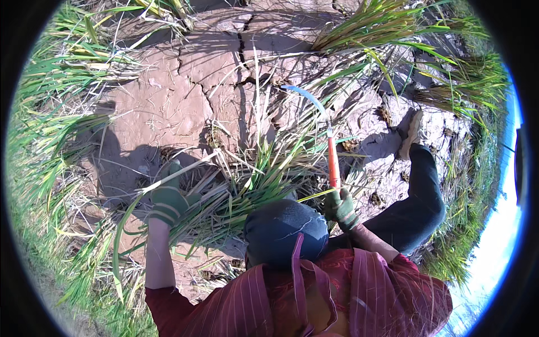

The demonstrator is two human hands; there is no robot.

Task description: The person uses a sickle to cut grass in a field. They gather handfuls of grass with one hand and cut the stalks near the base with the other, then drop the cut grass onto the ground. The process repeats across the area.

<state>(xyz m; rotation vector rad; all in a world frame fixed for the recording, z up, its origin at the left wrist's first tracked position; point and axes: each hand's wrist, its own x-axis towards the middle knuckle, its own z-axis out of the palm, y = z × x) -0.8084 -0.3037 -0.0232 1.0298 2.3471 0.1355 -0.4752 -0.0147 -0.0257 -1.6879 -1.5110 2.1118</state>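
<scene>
My right hand (342, 209), in a green knit glove with pale stripes, grips a sickle by its orange handle (333, 162). The curved metal blade (309, 97) points up and bends left over dry leaves. My left hand (169, 200), gloved the same way, is at the left end of a heap of cut green and straw-coloured stalks (257, 181). Its fingers reach forward and the thumb stands apart to the right. A long pale leaf (185, 170) crosses in front of this hand. The heap lies on the ground just ahead of my knee (286, 229).
Cracked brown soil (168, 101) spreads ahead, with short cut stubble (212, 137) in places. Standing rice-like clumps (374, 27) rise at upper right. More leaning grass (63, 139) lines the left side. My shoe (412, 132) is planted at the right.
</scene>
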